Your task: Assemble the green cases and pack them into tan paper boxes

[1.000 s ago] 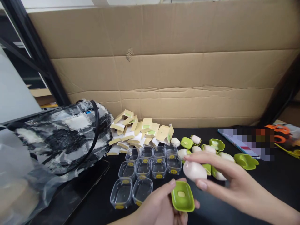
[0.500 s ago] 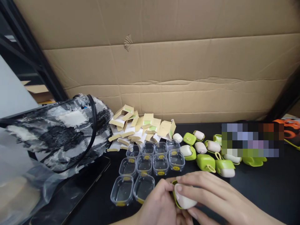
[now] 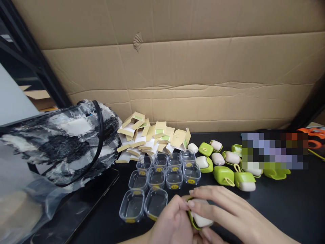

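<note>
Left hand (image 3: 174, 222) and right hand (image 3: 228, 213) curl their grip round a white block (image 3: 203, 220) in a green case (image 3: 193, 222), white side up, rim slanting down-right, long axis partly hidden

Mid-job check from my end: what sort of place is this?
Probably a makeshift workbench, perhaps in a workshop or storeroom; little of the wider room shows. The signs: a black metal post at the left, a tall cardboard sheet behind the dark tabletop, and clear tubs set out in rows.
</note>
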Tool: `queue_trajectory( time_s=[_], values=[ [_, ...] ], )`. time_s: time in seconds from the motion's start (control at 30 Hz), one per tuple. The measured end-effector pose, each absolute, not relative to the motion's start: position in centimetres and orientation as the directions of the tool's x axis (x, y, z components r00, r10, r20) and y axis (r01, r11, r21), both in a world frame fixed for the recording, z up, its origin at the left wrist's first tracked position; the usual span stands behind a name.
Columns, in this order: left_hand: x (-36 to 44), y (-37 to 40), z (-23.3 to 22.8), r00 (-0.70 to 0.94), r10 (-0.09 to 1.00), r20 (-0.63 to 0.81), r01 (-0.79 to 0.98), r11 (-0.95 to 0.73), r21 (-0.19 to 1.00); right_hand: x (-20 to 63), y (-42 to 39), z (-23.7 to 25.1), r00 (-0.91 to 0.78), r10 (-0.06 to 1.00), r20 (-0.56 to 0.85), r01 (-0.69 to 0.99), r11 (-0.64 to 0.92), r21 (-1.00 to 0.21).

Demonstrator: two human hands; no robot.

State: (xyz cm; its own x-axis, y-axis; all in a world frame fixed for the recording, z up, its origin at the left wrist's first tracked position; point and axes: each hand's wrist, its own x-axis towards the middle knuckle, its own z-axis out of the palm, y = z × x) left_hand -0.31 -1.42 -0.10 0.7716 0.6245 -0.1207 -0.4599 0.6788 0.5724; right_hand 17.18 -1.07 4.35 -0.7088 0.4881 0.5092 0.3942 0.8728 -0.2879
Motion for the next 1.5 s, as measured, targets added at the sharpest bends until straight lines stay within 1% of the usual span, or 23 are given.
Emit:
queue_trajectory(
  time_s=[0.1, 0.23, 0.3, 0.4, 0.43, 0.5, 0.6, 0.7, 0.77, 0.83, 0.9, 0.97, 1.07, 1.2, 1.27, 1.33, 1.5],
  values=[
    [-0.4, -1.7, 0.4, 0.722, 0.678, -0.135, -0.493, 0.641, 0.588, 17.0, -1.1, 4.2, -0.685, 0.487, 0.542, 0.353, 0.873, -0.337],
    [-0.5, -2.0, 0.5, 0.692, 0.704, -0.160, -0.493, 0.623, 0.607, 16.5, -1.8, 4.4, -0.621, 0.524, 0.583, 0.381, 0.852, -0.360],
    [-0.6, -2.0, 0.5, 0.699, 0.691, -0.184, -0.482, 0.645, 0.594, 16.4, -2.1, 4.3, -0.626, 0.510, 0.590, 0.398, 0.859, -0.321],
    [-0.6, -1.9, 0.5, 0.717, 0.660, -0.224, -0.437, 0.676, 0.593, 16.2, -2.3, 3.7, -0.622, 0.487, 0.614, 0.447, 0.864, -0.232],
    [-0.6, -1.9, 0.5, 0.722, 0.651, -0.232, -0.426, 0.683, 0.593, 16.2, -2.3, 3.5, -0.621, 0.480, 0.619, 0.454, 0.865, -0.215],
    [-0.6, -1.9, 0.5, 0.740, 0.633, -0.227, -0.402, 0.687, 0.605, 16.1, -2.3, 3.3, -0.628, 0.479, 0.613, 0.447, 0.867, -0.219],
    [-0.6, -1.7, 0.6, 0.785, 0.586, -0.199, -0.353, 0.688, 0.634, 16.1, -1.9, 3.6, -0.643, 0.485, 0.593, 0.407, 0.872, -0.273],
    [-0.7, -1.5, 1.0, 0.796, 0.569, -0.208, -0.346, 0.708, 0.616, 16.6, -1.4, 4.3, -0.699, 0.483, 0.527, 0.339, 0.873, -0.351],
    [-0.8, -1.6, 1.3, 0.762, 0.597, -0.250, -0.354, 0.707, 0.612, 17.1, -1.0, 4.8, -0.694, 0.526, 0.491, 0.331, 0.839, -0.431],
    [-0.8, -1.7, 1.5, 0.702, 0.644, -0.304, -0.341, 0.679, 0.650, 17.6, -0.7, 5.3, -0.662, 0.585, 0.469, 0.339, 0.791, -0.509],
    [-0.9, -1.9, 1.5, 0.649, 0.689, -0.323, -0.326, 0.635, 0.701, 17.8, -0.6, 5.9, -0.663, 0.608, 0.437, 0.333, 0.763, -0.554],
    [-0.8, -2.0, 1.2, 0.633, 0.712, -0.304, -0.310, 0.593, 0.743, 17.7, -0.8, 6.3, -0.688, 0.594, 0.417, 0.336, 0.770, -0.543],
    [-0.7, -2.1, 0.8, 0.621, 0.737, -0.267, -0.285, 0.530, 0.799, 17.3, -1.3, 6.4, -0.678, 0.585, 0.446, 0.365, 0.794, -0.486],
    [-0.4, -2.5, 1.0, 0.565, 0.811, -0.151, -0.223, 0.327, 0.918, 16.9, -1.7, 5.7, -0.664, 0.567, 0.488, 0.402, 0.821, -0.406],
    [-0.2, -2.7, 1.0, 0.554, 0.821, -0.134, -0.217, 0.298, 0.929, 16.9, -1.7, 5.4, -0.698, 0.531, 0.481, 0.402, 0.846, -0.351],
    [-0.1, -2.7, 0.8, 0.572, 0.812, -0.119, -0.246, 0.308, 0.919, 17.0, -1.7, 5.2, -0.733, 0.508, 0.452, 0.404, 0.860, -0.311],
    [0.0, -2.4, -0.3, 0.603, 0.793, -0.086, -0.305, 0.328, 0.894, 17.2, -1.9, 4.8, -0.751, 0.495, 0.437, 0.416, 0.869, -0.270]
  ],
)
